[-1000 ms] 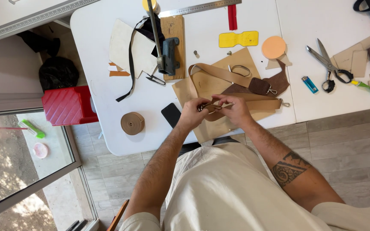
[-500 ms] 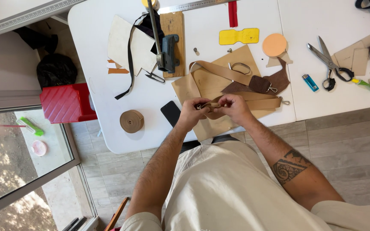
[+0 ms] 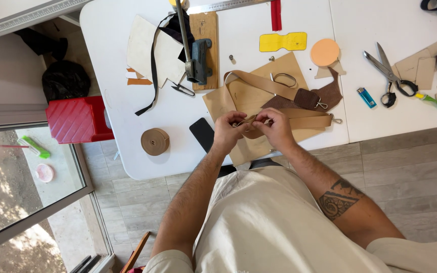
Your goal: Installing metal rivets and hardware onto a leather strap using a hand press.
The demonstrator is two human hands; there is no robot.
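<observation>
Head view: both hands are working close together near the front edge of the white tabletop. The left hand and right hand are both pinching the tan leather strap, which is lying over a tan leather sheet. A black phone is sitting just beside the left hand, with a strap roll further left and scissors well off right.

A white surface stands on grey floor tiles; far left of the fingers, sunlight falls through a glass door beside a red stool.
</observation>
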